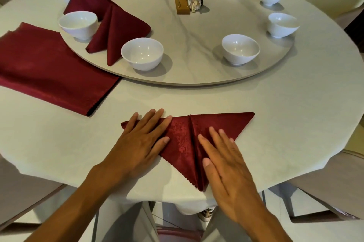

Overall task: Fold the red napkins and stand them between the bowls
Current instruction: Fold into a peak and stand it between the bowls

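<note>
While both hands press flat, fingers straight and slightly spread, the left hand (pixel 140 144) and right hand (pixel 229 171) hold a red napkin (pixel 183 143) folded into a triangle at the table's (pixel 275 123) near edge; firm, even creasing should help it stand; no legible writing shows

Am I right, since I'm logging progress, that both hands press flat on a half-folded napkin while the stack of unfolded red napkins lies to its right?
Not quite. The head view shows the stack of unfolded napkins to its left. Both hands, left hand and right hand, do press flat on the half-folded napkin.
</note>
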A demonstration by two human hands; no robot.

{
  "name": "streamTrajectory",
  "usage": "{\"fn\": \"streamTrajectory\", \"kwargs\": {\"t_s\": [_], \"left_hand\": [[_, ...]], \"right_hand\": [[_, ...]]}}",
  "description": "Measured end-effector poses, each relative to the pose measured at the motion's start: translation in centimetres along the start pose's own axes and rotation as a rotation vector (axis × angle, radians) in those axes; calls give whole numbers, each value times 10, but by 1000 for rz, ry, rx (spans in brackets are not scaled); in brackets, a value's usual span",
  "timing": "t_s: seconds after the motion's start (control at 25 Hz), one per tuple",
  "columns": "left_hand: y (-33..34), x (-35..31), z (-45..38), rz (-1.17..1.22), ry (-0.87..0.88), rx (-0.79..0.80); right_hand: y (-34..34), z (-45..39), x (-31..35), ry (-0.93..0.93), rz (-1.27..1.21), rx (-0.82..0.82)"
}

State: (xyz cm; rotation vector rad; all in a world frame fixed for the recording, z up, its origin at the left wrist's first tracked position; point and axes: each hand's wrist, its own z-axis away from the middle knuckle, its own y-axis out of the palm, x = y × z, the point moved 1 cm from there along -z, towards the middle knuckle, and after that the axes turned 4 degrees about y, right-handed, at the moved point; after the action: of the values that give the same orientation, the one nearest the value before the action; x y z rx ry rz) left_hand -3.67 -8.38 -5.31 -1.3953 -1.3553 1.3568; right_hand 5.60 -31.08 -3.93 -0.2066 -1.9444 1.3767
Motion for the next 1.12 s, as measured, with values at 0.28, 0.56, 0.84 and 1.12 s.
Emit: {"fn": "streamTrajectory", "kwargs": {"t_s": [0.28, 0.56, 0.84, 1.12], "left_hand": [[5, -63, -13, -56, 141, 69], [22, -60, -10, -50, 88, 93], [2, -41, -37, 176, 143, 31], [0, -5, -76, 530, 97, -3]], "right_hand": [[-11, -35, -51, -134, 318, 126], [-7, -21, -11, 66, 339, 137], [35, 27, 29, 109, 364, 115], [36, 26, 31, 138, 401, 146]]}}
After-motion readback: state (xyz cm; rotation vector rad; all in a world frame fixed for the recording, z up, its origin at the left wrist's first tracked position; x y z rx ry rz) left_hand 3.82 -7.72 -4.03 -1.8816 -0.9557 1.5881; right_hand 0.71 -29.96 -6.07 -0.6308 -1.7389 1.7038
